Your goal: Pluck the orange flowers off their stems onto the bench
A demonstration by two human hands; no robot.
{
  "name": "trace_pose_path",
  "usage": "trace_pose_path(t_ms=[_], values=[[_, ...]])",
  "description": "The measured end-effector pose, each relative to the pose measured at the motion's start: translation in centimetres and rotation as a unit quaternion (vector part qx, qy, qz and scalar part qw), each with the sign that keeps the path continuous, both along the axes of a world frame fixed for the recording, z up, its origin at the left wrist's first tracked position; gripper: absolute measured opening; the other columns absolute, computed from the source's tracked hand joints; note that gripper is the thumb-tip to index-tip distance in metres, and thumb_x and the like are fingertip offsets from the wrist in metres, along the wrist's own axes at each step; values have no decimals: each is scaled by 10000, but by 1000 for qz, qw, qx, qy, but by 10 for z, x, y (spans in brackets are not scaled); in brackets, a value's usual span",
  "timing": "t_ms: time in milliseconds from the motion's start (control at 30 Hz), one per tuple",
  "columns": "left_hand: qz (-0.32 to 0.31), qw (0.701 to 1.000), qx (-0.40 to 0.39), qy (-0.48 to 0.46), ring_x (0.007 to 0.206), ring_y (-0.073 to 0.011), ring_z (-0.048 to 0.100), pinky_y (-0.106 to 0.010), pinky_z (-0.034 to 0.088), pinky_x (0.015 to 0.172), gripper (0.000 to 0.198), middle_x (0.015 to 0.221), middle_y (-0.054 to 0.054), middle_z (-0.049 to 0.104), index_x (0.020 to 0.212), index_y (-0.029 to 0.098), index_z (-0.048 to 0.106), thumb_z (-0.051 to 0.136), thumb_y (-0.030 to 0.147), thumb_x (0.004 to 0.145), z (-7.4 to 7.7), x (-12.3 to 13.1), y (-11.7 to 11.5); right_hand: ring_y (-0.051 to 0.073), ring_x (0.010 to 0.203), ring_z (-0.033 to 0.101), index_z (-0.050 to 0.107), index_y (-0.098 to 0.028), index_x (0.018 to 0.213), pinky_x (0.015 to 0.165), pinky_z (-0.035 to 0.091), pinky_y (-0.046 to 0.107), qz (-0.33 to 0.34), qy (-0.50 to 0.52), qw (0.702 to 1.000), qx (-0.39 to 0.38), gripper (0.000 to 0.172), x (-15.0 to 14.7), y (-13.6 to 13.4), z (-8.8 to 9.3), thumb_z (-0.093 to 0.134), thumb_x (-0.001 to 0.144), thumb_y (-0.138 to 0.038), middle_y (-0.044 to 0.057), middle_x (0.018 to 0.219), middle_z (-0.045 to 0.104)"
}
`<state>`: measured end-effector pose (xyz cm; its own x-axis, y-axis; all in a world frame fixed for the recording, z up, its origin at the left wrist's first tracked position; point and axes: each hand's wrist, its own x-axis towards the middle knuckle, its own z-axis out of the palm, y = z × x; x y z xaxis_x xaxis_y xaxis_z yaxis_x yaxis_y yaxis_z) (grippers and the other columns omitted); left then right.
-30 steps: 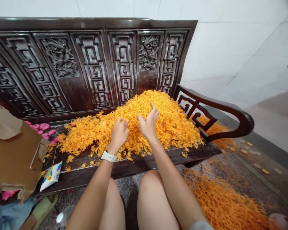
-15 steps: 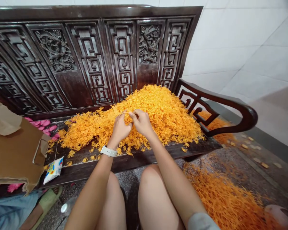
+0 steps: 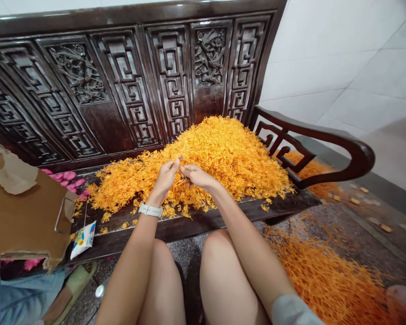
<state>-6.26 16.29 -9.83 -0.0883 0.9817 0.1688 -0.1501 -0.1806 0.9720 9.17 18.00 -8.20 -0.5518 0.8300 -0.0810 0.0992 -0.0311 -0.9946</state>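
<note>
Two hands had drawn lower and closer over the heap of orange flower petals [image 3: 230, 153], which lay on the seat of the dark carved wooden bench [image 3: 128, 90], against its backrest. The left hand [image 3: 165, 177], with a white watch [image 3: 150, 210] at its wrist, and the right hand [image 3: 196, 176] were just apart, their fingers almost meeting above the heap's front slope. Fine strands showed beside the fingers, but whether either hand clamped any, I could not tell. At the bench's left end sat a cardboard sheet [image 3: 20, 216] and a small printed packet [image 3: 83, 240]. Loose petals [image 3: 325, 280] lay strewn on the floor, right of the bench.
</note>
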Motion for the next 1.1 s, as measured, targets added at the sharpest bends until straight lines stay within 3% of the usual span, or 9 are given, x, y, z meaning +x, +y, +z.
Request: trace_pose_path(t_ms=[167,333,433,533,633,767,867,967,1100], values=[[-26,999,-16,-26,1167,-307,692,-401,533,961,508,1224,-168,764,980,151,804,837,632,818,-2,-7,3,106,512,487,540,-197,756,498,342,258,-16,3,1000,-12,456,-7,3,-6,590,1059,-535,-7,657,549],[23,996,-9,-88,1181,-284,687,-332,540,861,520,1308,-168,745,1114,167,810,868,589,816,2,-9,3,110,544,466,547,-208,763,528,355,267,-16,16,999,37,417,-14,8,-13,629,1030,-518,-22,644,527],[34,993,-8,-113,1051,-227,709,-306,547,838,452,1262,-131,761,1018,165,816,915,531,772,-1,-12,6,119,617,485,549,-213,828,571,376,269,-41,26,996,76,412,-18,12,-20,759,916,-557,-26,711,559],[50,993,-9,-107,935,-181,698,-266,537,793,371,1068,-92,781,824,161,782,933,488,735,-5,-15,7,128,720,512,558,-212,985,636,411,271,-129,39,985,109,489,-21,16,-25,868,798,-542,-25,833,573],[22,995,-16,-91,892,-174,696,-261,522,762,348,971,-72,761,776,165,764,925,471,733,-7,-17,7,146,792,565,536,-214,1144,667,453,279,-169,86,976,104,565,-21,19,-26,852,807,-538,-9,915,583],[12,997,-35,-73,886,-199,703,-288,511,774,368,909,-71,760,819,168,788,919,500,730,-5,-18,4,161,798,598,564,-221,993,672,477,285,-137,139,972,135,451,-20,20,-23,809,832,-565,-2,877,611],[59,996,-41,-51,896,-200,696,-296,498,815,394,889,-77,762,851,165,806,911,527,739,-1,-19,1,157,722,573,589,-215,879,657,475,299,-136,147,967,156,422,-19,20,-21,802,825,-576,-8,788,608],[105,994,-7,-22,838,-169,657,-285,477,836,396,795,-52,721,762,164,781,899,542,759,3,-21,-2,150,650,540,596,-216,839,640,463,307,-148,157,963,159,388,-20,20,-21,807,814,-541,-33,688,564],[122,992,32,16,706,-142,564,-291,460,768,411,709,-10,645,747,164,756,862,559,782,4,-23,-4,140,667,568,631,-203,904,650,484,298,-154,192,961,128,365,-23,18,-19,840,773,-471,-28,746,603]])
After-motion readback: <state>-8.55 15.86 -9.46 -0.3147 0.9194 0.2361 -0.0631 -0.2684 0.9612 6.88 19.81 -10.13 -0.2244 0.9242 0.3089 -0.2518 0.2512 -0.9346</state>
